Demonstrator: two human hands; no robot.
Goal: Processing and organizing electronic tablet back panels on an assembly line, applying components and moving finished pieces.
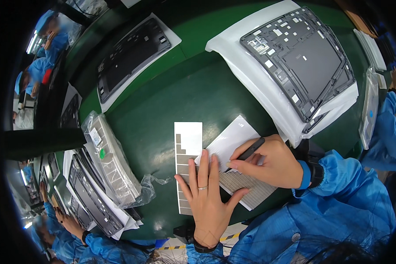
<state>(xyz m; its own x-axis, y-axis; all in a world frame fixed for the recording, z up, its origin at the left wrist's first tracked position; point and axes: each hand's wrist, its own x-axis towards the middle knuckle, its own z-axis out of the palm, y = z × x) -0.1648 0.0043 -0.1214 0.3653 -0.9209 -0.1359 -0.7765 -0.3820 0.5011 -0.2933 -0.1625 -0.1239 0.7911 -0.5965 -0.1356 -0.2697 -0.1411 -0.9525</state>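
Note:
My left hand (pixel 210 198) lies flat with its fingers spread. It rests across a white strip (pixel 191 138) with grey rectangular pads and the edge of a sheet beside it. My right hand (pixel 275 160) is closed round slim black tweezers (pixel 252 149), tip pointing down at that sheet. The sheet's white part (pixel 235 136) lies at the far end. Its near part is a grid of small grey-brown pieces (pixel 255 187), partly under my hands. The exact contact at the tip is hidden by my fingers.
On the green table (pixel 180 92), a dark panel (pixel 317 66) lies on white foam at the far right, another dark panel (pixel 134 55) at the far left. A plastic-wrapped stack of strips (pixel 114 160) stands left, beside more panels (pixel 90 198). Co-workers in blue sit on both sides.

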